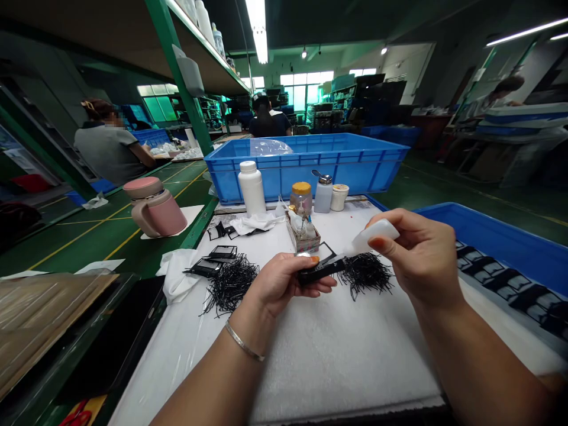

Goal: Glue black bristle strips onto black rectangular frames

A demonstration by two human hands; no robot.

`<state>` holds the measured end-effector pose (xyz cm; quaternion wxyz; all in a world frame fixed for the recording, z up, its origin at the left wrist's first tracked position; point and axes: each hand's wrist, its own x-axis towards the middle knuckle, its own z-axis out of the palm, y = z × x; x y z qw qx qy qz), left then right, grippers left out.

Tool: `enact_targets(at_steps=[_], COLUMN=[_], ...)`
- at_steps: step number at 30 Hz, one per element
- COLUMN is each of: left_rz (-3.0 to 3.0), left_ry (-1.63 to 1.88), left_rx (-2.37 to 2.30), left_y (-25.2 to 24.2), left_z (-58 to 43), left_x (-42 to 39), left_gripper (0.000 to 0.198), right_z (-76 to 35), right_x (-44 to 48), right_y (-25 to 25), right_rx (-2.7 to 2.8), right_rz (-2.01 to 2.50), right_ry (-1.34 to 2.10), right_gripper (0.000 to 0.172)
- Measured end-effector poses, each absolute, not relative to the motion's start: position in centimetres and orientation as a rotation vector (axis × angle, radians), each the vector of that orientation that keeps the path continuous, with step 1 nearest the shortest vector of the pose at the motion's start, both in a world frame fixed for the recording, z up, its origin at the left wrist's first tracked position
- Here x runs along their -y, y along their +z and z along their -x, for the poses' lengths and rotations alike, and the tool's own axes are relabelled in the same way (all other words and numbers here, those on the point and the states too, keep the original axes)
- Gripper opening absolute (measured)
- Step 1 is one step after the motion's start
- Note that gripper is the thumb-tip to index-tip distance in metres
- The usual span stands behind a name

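Note:
Between the thumb and fingers of my left hand (284, 278) is a black plastic part (317, 271), held over the white work surface. My right hand (421, 254) pinches a small white squeeze bottle (375, 235), tilted with its nozzle down at the black part. Whether the tip touches the part I cannot tell. Beneath and beside my hands lie two piles of thin black strips, one to the left (233, 284) and one to the right (366, 272). Several black frame pieces (213, 260) rest by the left pile, next to a crumpled white cloth (177, 275).
Behind my hands stand a small box of bottles (306, 242), a white bottle (252, 189), a yellow-lidded jar (300, 195) and a blue crate (306, 171). A pink mug (157, 210) is at left. At right, a blue tray (510, 236) holds black pieces. Other people sit farther off.

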<state>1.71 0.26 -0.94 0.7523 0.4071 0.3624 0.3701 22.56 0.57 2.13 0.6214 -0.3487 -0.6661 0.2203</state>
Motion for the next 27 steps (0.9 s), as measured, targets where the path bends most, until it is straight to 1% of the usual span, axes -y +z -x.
enact_targets(at_steps=[10, 13, 16, 19, 21, 23, 25, 27], left_rz=[-0.893, -0.884, -0.879, -0.878, -0.873, -0.867, -0.861, -0.852], left_ry=[0.811, 0.817, 0.825, 0.829, 0.833, 0.844, 0.858, 0.866], left_rx=[-0.779, -0.778, -0.78, -0.785, -0.789, -0.794, -0.799, -0.812], left_y=[-1.1, -1.1, -1.0, -0.9, -0.9, -0.8, -0.8, -0.7], left_z=[-1.7, -1.7, -1.7, -1.7, -1.6, -1.6, -1.6, -1.5], left_x=[-0.3, -0.3, -0.3, -0.3, -0.3, -0.2, -0.2, -0.2], left_gripper=[0.028, 0.028, 0.027, 0.026, 0.026, 0.025, 0.022, 0.019], right_z=[-22.4, -22.7, -23.4, -24.4, -25.0, -25.5, -26.0, -26.5], right_x=[-0.6, -0.9, -1.8, -3.5, -4.8, -6.1, -7.4, -8.4], right_y=[2.2, 2.3, 2.4, 2.0, 1.4, 0.5, -0.6, -1.7], right_rx=[1.51, 1.414, 1.23, 0.946, 0.791, 0.762, 0.88, 1.029], right_rz=[0.759, 0.714, 0.683, 0.695, 0.752, 0.859, 1.072, 1.32], right_ry=[0.56, 0.669, 0.855, 1.013, 1.054, 1.043, 0.943, 0.77], right_gripper=[0.012, 0.018, 0.026, 0.025, 0.024, 0.029, 0.033, 0.036])
